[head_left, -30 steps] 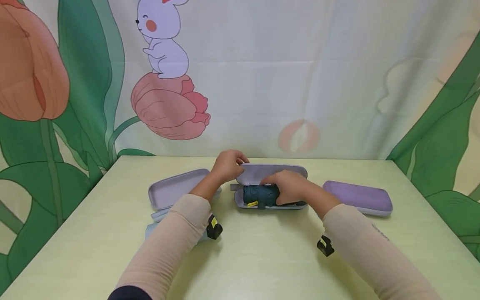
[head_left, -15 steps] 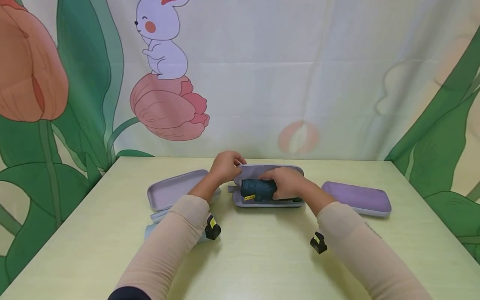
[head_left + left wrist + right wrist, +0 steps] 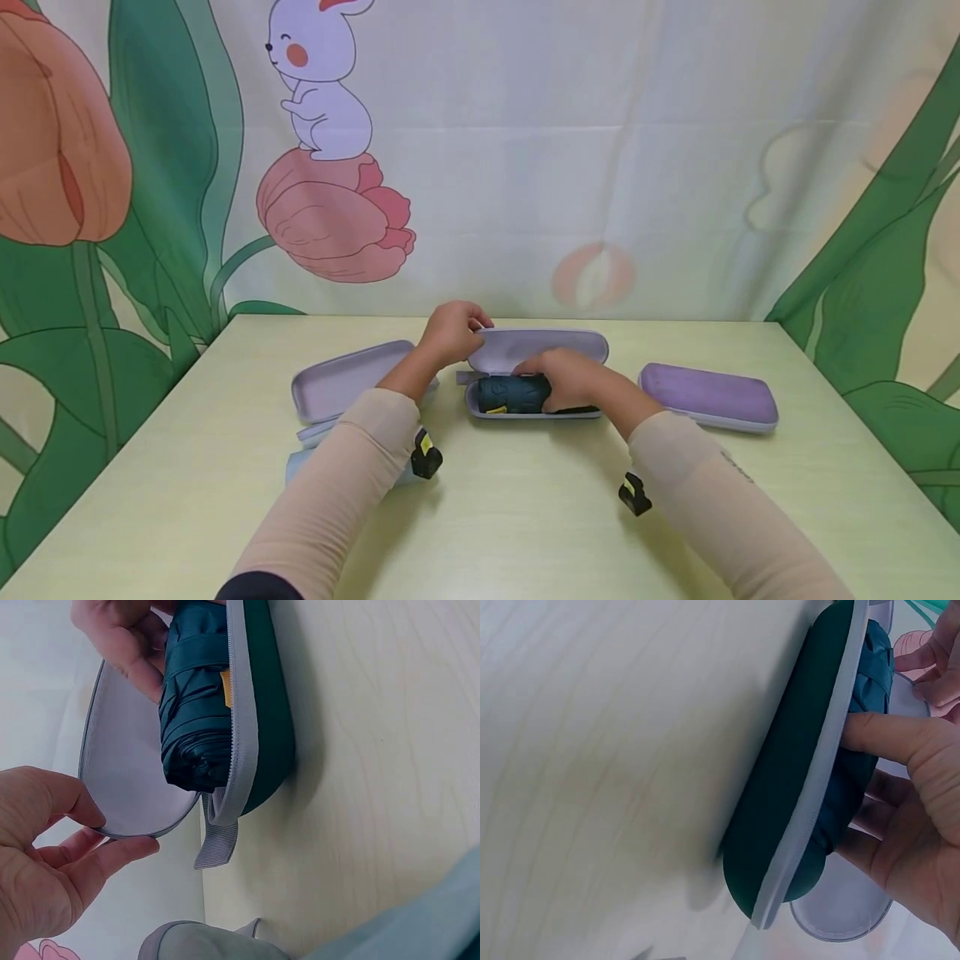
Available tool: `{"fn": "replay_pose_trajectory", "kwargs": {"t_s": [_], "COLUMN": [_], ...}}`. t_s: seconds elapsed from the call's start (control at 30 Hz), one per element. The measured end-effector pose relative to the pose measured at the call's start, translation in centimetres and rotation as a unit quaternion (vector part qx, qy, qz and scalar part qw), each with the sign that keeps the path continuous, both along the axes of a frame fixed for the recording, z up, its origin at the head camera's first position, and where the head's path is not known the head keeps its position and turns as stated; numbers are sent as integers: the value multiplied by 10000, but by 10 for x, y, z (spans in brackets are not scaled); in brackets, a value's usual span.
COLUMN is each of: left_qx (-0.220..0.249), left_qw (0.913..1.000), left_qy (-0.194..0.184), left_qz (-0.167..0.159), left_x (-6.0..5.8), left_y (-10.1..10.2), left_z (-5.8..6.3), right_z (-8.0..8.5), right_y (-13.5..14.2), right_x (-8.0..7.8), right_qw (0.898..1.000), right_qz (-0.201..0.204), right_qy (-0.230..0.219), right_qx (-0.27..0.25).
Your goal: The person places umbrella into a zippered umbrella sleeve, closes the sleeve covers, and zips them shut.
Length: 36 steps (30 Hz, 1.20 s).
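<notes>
A zippered hard case (image 3: 555,343), dark green outside and pale grey inside, lies open near the middle of the table's far half, lid raised at the back. In its lower half sits a folded dark teal umbrella (image 3: 513,394) with a yellow tag. My right hand (image 3: 573,382) grips the umbrella from above; in the right wrist view the thumb is on the near side and the fingers (image 3: 870,817) on the far side. My left hand (image 3: 452,332) pinches the left end of the lid (image 3: 124,765) between thumb and fingers. The umbrella's right end is mostly hidden by my right hand.
A closed purple case (image 3: 708,396) lies to the right. On the left stands an open lavender case (image 3: 352,383), and in front of it a light blue item (image 3: 300,461), partly covered by my left forearm. A printed curtain (image 3: 487,208) hangs behind the table.
Half a second ago the umbrella was raised and turned slightly in my right hand; now it sits lower inside the case. My left hand has stayed at the lid.
</notes>
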<state>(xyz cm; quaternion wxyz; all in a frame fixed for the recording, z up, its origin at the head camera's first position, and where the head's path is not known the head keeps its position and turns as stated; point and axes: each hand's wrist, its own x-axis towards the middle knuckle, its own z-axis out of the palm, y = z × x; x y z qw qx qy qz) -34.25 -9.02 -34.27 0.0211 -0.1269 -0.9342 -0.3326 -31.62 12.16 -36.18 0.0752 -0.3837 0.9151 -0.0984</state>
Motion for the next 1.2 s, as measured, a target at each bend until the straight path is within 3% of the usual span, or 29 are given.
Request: {"fn": "replay_pose_trajectory", "kwargs": {"t_s": [0.27, 0.47, 0.57, 0.67, 0.77, 0.97, 1.2], "left_qx": [18, 41, 80, 114, 97, -94, -167], "left_qw": [10000, 9998, 9996, 9991, 9985, 9967, 9935], "left_qy": [-11, 18, 63, 101, 117, -22, -260], "left_qz": [-67, -181, -267, -399, -528, -810, -1099], "left_x": [1, 3, 4, 4, 5, 11, 21], "left_y": [1, -1, -3, -5, -6, -8, -7], "left_z": [1, 3, 3, 3, 4, 6, 6], "right_z": [3, 14, 26, 35, 36, 18, 7], "right_y": [3, 15, 25, 37, 49, 64, 70], "right_x": [2, 5, 8, 9, 7, 2, 12], "right_qw": [9997, 9968, 9875, 9699, 9559, 9513, 9396], "right_qz": [-30, -301, -735, -1246, -1715, -2167, -2429], "right_qy": [190, 250, 440, 757, 944, 268, -171], "right_qx": [-138, -699, -1324, -1949, -2191, -2176, -2404]}}
